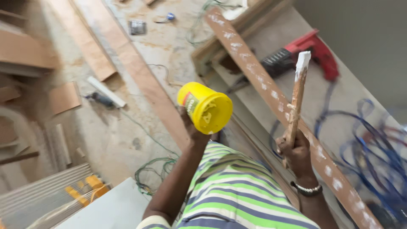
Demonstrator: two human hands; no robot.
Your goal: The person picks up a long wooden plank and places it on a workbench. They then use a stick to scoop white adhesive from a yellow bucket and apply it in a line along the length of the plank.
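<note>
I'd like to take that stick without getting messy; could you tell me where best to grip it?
Grip the wooden stick on its bare middle, coming from the side, above the right hand. Its upper tip is coated white, and the lower end is already held.

Motion blur softens the whole left side of the frame, where stacked boards (25,51) lose their edges and a small dark tool (99,99) on the floor cannot be identified. The left hand (193,127) is largely hidden behind the yellow tub (206,107) it grips — only the thumb and wrist show — and the tub's label is too smeared to make out. The red power tool (311,51) is partly covered by the spotted wooden plank (271,91) crossing it. Blue cable (373,148) dissolves into streaks at the right edge. The striped shirt (237,191) — and both arms — run off the bottom edge.
</note>
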